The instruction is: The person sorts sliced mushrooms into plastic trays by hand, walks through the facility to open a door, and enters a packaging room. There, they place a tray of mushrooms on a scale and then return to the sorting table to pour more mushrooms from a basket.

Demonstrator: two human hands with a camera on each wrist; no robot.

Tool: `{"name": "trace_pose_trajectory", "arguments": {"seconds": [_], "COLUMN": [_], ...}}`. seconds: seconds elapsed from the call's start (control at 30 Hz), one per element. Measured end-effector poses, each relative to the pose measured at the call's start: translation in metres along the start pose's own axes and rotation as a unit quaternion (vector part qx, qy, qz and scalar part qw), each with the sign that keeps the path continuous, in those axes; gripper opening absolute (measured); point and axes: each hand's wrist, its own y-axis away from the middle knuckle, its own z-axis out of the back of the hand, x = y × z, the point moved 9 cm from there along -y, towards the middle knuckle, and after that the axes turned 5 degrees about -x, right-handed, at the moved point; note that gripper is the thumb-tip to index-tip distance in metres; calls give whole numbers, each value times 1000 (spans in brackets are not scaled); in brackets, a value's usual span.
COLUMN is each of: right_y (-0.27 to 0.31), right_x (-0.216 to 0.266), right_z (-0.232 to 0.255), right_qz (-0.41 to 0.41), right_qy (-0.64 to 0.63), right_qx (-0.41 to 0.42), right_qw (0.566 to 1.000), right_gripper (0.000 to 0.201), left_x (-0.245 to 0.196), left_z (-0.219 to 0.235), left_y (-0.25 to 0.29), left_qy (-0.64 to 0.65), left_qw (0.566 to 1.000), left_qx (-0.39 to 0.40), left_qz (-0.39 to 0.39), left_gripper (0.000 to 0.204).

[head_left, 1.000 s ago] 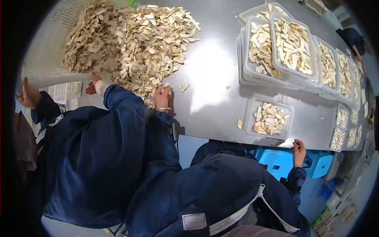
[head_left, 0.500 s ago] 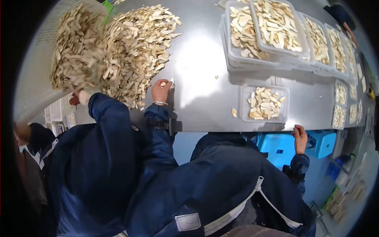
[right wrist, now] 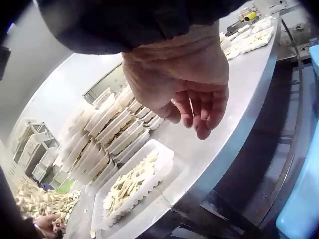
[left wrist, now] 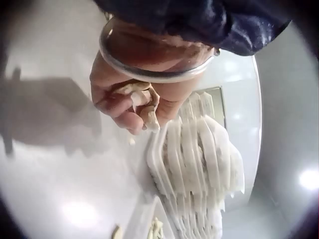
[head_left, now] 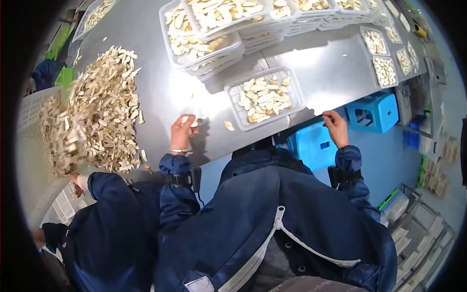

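Observation:
My left hand (head_left: 181, 133) is curled around a few pale dried mushroom slices (left wrist: 144, 102), over the metal table left of a clear plastic tray (head_left: 234, 101). More slices (head_left: 265, 99) lie in that tray, bunched in its middle. One loose slice (head_left: 228, 125) rests on the table between hand and tray. My right hand (head_left: 336, 129) hangs at the table's front edge, right of the tray, fingers loosely bent and holding nothing. The right wrist view shows the same hand (right wrist: 184, 84) from the palm side, with the tray beyond it.
A big heap of slices (head_left: 109, 112) covers the left of the table, where another person's hand (head_left: 77, 184) is by a white perforated basket (head_left: 29, 146). Stacked filled trays (head_left: 209, 53) stand at the back. Blue stools (head_left: 316, 146) sit under the front edge.
The head view has swung to the right. My left hand has come away from the heap toward the tray, carrying slices. The right hand stays by the table edge.

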Motion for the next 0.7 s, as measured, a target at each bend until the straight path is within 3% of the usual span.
{"name": "trace_pose_trajectory", "arguments": {"seconds": [0.13, 0.23, 0.27, 0.37, 0.4, 0.5, 0.7], "right_y": [-4, -2, -1, 1, 1, 2, 26], "right_x": [-18, -35, -40, -65, -74, -106, -152], "right_z": [14, 27, 33, 48, 54, 65, 76], "right_qz": [21, 23, 22, -22, -24, -28, -44], "right_qy": [-14, -23, -24, -26, -22, -17, 16], "right_qx": [1, 1, 1, 9, 7, 0, -47], "right_qw": [1000, 999, 999, 999, 999, 999, 998], "right_gripper": [21, 21, 22, 22, 23, 23, 21], "left_x": [-8, -8, -2, -26, -31, -30, 14], "left_z": [-89, -133, -144, -172, -165, -134, -102], "left_y": [19, 19, 13, 26, 27, 31, 53], "left_qy": [-43, -75, -94, -35, -113, -162, -186], "left_qw": [997, 995, 990, 993, 983, 966, 975], "left_qx": [65, 70, 102, 82, 64, -8, -21], "left_qz": [20, -17, -13, -82, -129, -203, -120], "left_gripper": [19, 20, 29, 39, 46, 44, 17]}}
